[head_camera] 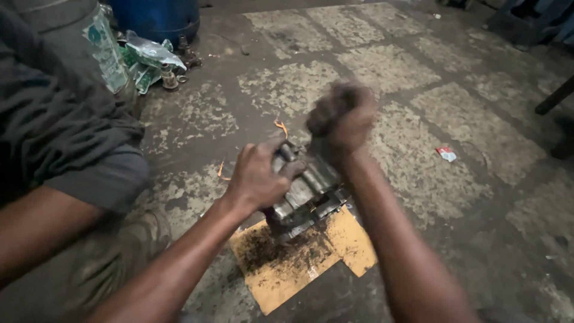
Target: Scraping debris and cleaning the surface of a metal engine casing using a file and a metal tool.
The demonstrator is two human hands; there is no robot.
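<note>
Metal part (305, 191), grey and greasy, stands on yellow card (299, 257) on the floor (418, 72). Left hand (257, 179) wraps its fingers tight round the part. Right hand (341, 119) is a closed, blurry fist above it; what it holds, I cannot tell. Best to keep the part steady and fingers out from under. Nearby sit a blue drum (158, 18), crumpled bags (149, 60) and a small wrapper (446, 154). A person's arm (36, 221) is close on the left.
</note>
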